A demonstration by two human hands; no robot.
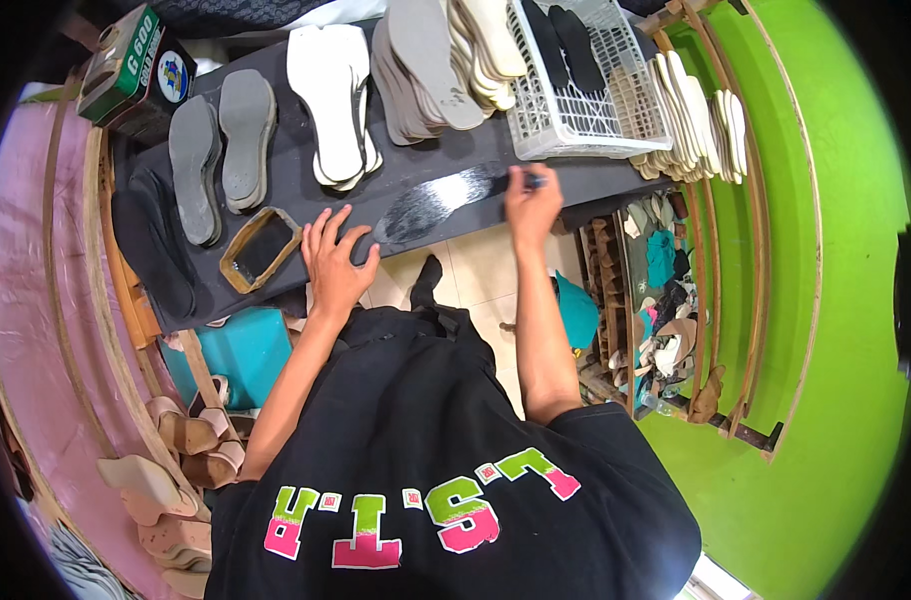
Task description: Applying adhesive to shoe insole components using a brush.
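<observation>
A black shoe sole or insole [441,205] lies near the front edge of the dark table, its upper face wet and glossy. My right hand [532,205] is closed at its right end, gripping a small dark tool that looks like a brush; the fingers hide most of it. My left hand [338,255] rests on the table edge left of the sole, fingers spread and holding nothing. Beside it stands an open, brown-rimmed container [274,265] with dark, shiny contents. Grey soles [247,135] and white soles [326,100] lie behind my left hand.
A white plastic basket [586,135] with black soles stands at the back right. Stacks of grey [431,65] and cream soles [676,115] flank it. At the back left is a green-and-black tin [136,80]. Wooden racks of shoe parts stand on both sides.
</observation>
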